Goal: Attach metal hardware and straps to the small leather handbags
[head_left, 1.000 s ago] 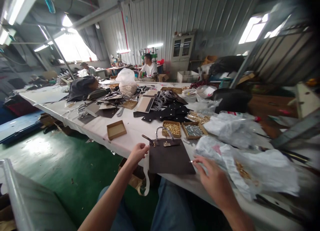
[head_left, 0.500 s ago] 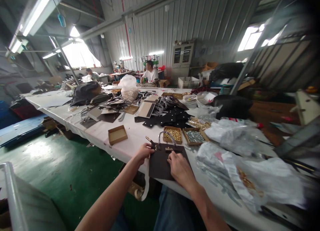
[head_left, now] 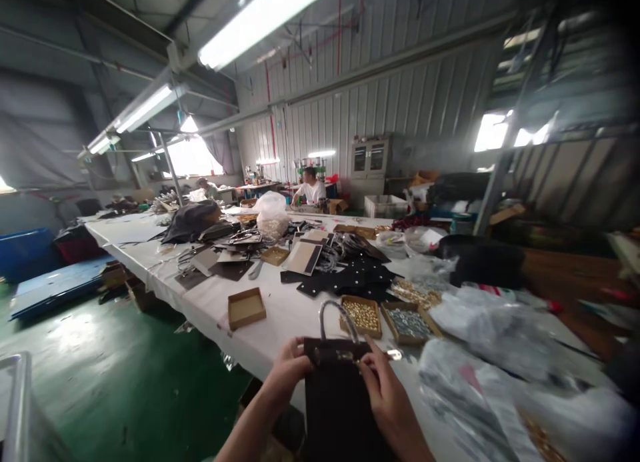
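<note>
A dark bag panel [head_left: 334, 409] with a clear looped handle [head_left: 324, 315] is held up in front of me, at the near edge of the table. My left hand [head_left: 287, 375] is closed on its upper left corner, thumb in front. At the upper right, my right hand [head_left: 385, 385] pinches the panel's edge by a dark strap. A shiny metal strap end [head_left: 394, 354] sticks out past the right fingers. Small metal fittings [head_left: 345, 355] lie along the panel's top; glare blurs their detail.
Beyond the panel stand a cardboard tray of gold-coloured studs [head_left: 361, 315], a tray of silver-coloured parts [head_left: 407, 323] and a shallow cardboard tray [head_left: 247, 307]. Black studded pieces [head_left: 345, 281] lie behind. Plastic bags [head_left: 480, 322] cover the right side. A co-worker [head_left: 313, 189] sits far back.
The view has tilted up. The panel has come up more upright, nearer to me. My left hand has shifted from the strap end to the panel's corner; my right has moved to its upper right edge.
</note>
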